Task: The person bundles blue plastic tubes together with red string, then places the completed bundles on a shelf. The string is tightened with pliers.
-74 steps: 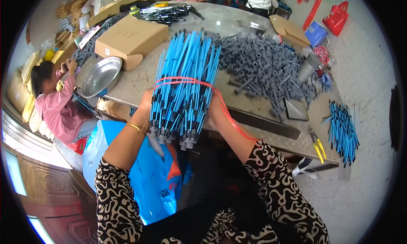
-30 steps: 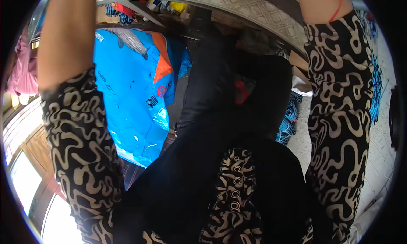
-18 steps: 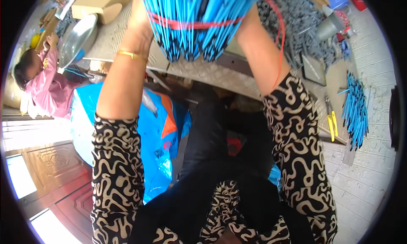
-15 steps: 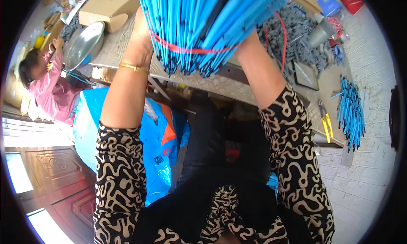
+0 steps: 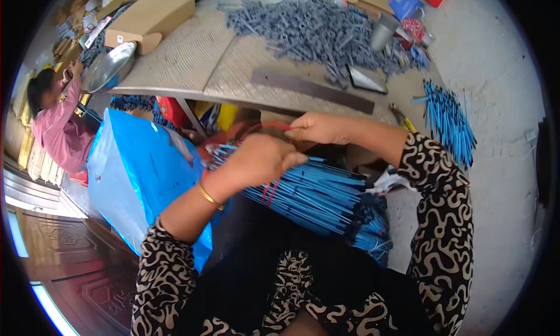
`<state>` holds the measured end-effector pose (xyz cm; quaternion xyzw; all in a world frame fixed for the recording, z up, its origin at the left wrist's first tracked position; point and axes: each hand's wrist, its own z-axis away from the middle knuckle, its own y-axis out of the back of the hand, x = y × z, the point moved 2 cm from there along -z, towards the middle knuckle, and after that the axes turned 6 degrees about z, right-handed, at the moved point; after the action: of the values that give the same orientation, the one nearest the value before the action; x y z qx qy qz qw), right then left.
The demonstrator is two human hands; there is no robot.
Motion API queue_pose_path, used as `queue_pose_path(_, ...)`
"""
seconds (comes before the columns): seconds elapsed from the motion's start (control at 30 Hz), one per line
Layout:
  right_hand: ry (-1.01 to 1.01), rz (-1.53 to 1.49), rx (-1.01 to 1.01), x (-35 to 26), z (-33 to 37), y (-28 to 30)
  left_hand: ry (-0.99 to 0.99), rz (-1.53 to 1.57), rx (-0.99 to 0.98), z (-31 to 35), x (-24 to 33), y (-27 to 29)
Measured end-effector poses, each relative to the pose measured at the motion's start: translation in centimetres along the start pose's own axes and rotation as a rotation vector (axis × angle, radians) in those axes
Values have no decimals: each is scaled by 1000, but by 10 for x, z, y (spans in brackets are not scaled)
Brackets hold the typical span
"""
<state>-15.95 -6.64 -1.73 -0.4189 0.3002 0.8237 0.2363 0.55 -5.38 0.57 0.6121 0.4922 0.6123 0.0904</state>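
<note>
Across my lap lies a thick bundle of thin blue rods [image 5: 318,190] with dark tips, tilted down toward the right. A red string [image 5: 269,191] runs around its middle, and more red string [image 5: 248,127] loops above its left end. Over that end, my left hand [image 5: 262,159] is closed, thumb and fingers together, and partly covers the rods. Close beside it, just above the bundle, my right hand [image 5: 319,129] pinches the red string. What sits inside the left fingers is hard to see, but the string runs between the hands.
Grey small parts [image 5: 315,35] are heaped on the workbench [image 5: 192,61], near a dark metal bar [image 5: 312,91]. Yellow-handled pliers [image 5: 402,117] and more blue rods [image 5: 448,123] lie right. A blue sack [image 5: 143,172] stands left; a person in pink [image 5: 64,123] sits beyond.
The bundle has come down from high in front of me to my lap and now lies sideways. Both hands have moved down and together, onto the red string.
</note>
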Motion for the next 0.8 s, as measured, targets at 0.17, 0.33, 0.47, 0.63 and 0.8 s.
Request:
queue_pose_path(0.17, -49, -127, 254, 49, 9, -33, 93, -80, -7, 18, 2, -81)
queue_pose_path(0.33, 79, -315, 603, 55, 22, -51, 223, -164, -32, 3, -16, -96)
queue_pose_path(0.47, 165, -826, 925, 56, 23, -67, 331, -115, 27, -11, -43, -109)
queue_pose_path(0.63, 301, -825, 972, 54, 29, -118, 385, -53, 28, -25, -71, -116)
queue_pose_path(0.8, 288, -112, 879, 65, 30, -136, 373, 17, 79, -34, -80, -124)
